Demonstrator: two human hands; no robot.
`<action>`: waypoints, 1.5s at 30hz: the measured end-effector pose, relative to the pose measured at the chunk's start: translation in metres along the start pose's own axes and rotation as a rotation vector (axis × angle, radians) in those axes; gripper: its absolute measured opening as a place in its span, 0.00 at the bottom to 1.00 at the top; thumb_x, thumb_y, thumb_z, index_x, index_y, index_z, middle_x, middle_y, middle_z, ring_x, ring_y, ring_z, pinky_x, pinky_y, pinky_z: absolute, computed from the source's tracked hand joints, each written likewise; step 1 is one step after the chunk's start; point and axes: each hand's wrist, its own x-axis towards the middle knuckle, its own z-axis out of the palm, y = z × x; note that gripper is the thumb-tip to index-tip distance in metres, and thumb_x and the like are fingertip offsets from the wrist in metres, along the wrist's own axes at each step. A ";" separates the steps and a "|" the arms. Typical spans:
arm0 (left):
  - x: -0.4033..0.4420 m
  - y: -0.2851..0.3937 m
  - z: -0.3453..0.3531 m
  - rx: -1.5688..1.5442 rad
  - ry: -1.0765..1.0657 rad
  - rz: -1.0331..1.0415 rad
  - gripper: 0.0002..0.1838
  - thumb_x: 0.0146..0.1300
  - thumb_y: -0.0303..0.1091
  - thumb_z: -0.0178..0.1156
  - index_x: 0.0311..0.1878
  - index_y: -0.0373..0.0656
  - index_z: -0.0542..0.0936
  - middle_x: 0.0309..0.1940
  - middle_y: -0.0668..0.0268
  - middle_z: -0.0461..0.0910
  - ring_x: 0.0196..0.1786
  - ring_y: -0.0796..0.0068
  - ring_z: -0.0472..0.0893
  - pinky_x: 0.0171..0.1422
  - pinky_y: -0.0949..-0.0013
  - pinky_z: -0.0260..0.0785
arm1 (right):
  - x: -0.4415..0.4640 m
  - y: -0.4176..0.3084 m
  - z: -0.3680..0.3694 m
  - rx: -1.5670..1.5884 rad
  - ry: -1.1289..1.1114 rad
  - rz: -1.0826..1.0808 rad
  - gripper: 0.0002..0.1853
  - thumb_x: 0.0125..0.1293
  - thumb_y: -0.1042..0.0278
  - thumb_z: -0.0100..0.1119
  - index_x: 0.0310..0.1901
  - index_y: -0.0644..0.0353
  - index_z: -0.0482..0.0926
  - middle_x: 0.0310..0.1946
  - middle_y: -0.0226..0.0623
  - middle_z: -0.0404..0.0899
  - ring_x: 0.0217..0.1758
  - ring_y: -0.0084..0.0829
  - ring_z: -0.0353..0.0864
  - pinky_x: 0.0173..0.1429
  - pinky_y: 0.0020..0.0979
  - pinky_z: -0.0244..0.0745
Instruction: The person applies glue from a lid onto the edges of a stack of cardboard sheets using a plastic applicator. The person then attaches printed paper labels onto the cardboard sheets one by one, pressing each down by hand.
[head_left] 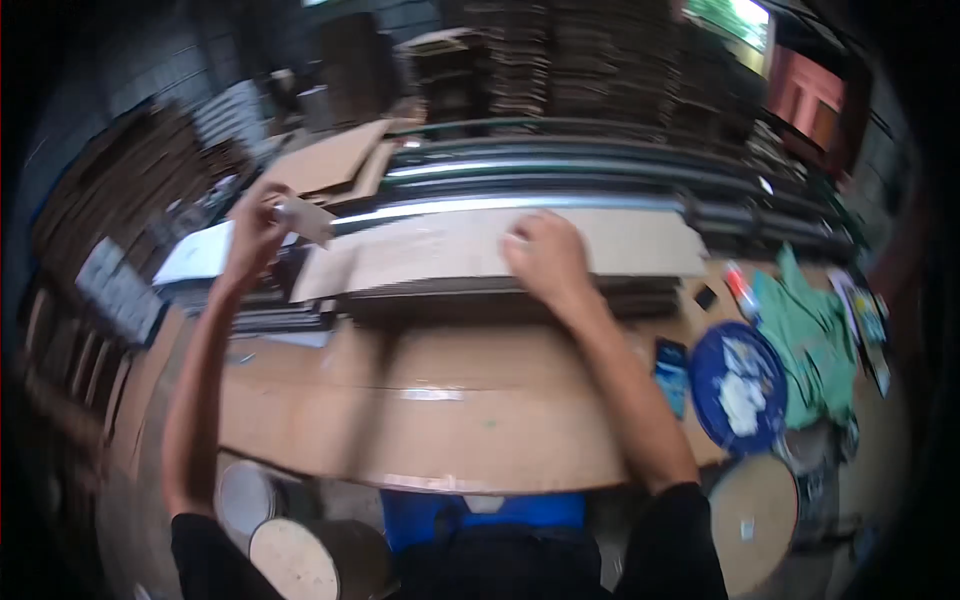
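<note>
Raised at the left, my left hand (258,232) is closed on a small pale flat piece (309,220), blurred, possibly paper or card. Below and to its right, a long light cardboard strip (425,245) lies on top of a stack of darker-edged pieces (500,303). Against the right part of that strip rests my right hand (548,262), its fingers curled in. Whether those fingers pinch anything is hidden from this angle.
Brown cardboard (480,400) covers the table. On the right are a blue bowl (707,390) with white stuff in it, a phone (671,375) and a green cloth (803,340). Metal rollers (560,165) run behind the stack. Brown sheets (325,160) lie behind my left hand.
</note>
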 end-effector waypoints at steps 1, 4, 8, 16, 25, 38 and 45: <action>0.006 0.027 0.014 0.038 0.078 0.173 0.27 0.70 0.24 0.65 0.71 0.44 0.74 0.36 0.65 0.86 0.40 0.80 0.82 0.45 0.70 0.75 | -0.008 -0.012 -0.008 0.110 0.081 0.025 0.11 0.63 0.62 0.67 0.36 0.63 0.88 0.36 0.49 0.86 0.44 0.52 0.86 0.52 0.47 0.80; 0.006 0.144 0.064 -0.141 0.045 0.269 0.32 0.73 0.22 0.65 0.78 0.47 0.69 0.41 0.58 0.88 0.43 0.75 0.88 0.51 0.72 0.81 | -0.063 -0.053 -0.033 0.387 0.134 -0.021 0.07 0.63 0.67 0.68 0.34 0.61 0.84 0.33 0.47 0.84 0.39 0.49 0.86 0.44 0.45 0.81; -0.023 0.273 0.183 -0.350 -0.147 0.598 0.25 0.67 0.17 0.66 0.67 0.41 0.78 0.42 0.59 0.89 0.47 0.73 0.89 0.50 0.66 0.83 | -0.177 -0.100 -0.047 0.731 -0.142 0.043 0.07 0.65 0.67 0.70 0.37 0.62 0.83 0.33 0.42 0.83 0.32 0.42 0.84 0.41 0.41 0.81; -0.139 0.373 0.488 -0.354 -0.399 1.063 0.10 0.60 0.26 0.62 0.45 0.41 0.82 0.41 0.56 0.83 0.48 0.53 0.84 0.50 0.55 0.80 | -0.242 -0.126 -0.154 1.197 -0.454 0.198 0.05 0.72 0.71 0.70 0.42 0.63 0.85 0.33 0.38 0.82 0.33 0.33 0.82 0.38 0.34 0.76; -0.206 0.282 0.443 -0.180 -0.469 0.989 0.26 0.64 0.34 0.61 0.67 0.45 0.79 0.64 0.55 0.76 0.62 0.54 0.76 0.63 0.55 0.72 | -0.151 0.022 -0.240 0.724 0.043 0.634 0.11 0.71 0.66 0.69 0.46 0.66 0.86 0.35 0.27 0.85 0.38 0.19 0.82 0.46 0.26 0.78; -0.279 0.100 0.204 -0.469 -0.271 -0.181 0.12 0.66 0.23 0.64 0.53 0.39 0.85 0.49 0.57 0.83 0.49 0.65 0.84 0.52 0.69 0.75 | -0.113 0.291 -0.169 0.197 0.032 0.637 0.11 0.77 0.63 0.66 0.33 0.54 0.82 0.23 0.20 0.72 0.25 0.14 0.68 0.28 0.21 0.62; -0.279 0.067 0.187 -0.787 -0.073 -0.394 0.13 0.70 0.23 0.65 0.56 0.35 0.84 0.50 0.63 0.85 0.52 0.75 0.83 0.57 0.70 0.76 | -0.105 0.169 -0.239 0.867 0.377 0.779 0.11 0.78 0.67 0.63 0.58 0.53 0.78 0.44 0.22 0.79 0.43 0.12 0.78 0.45 0.19 0.74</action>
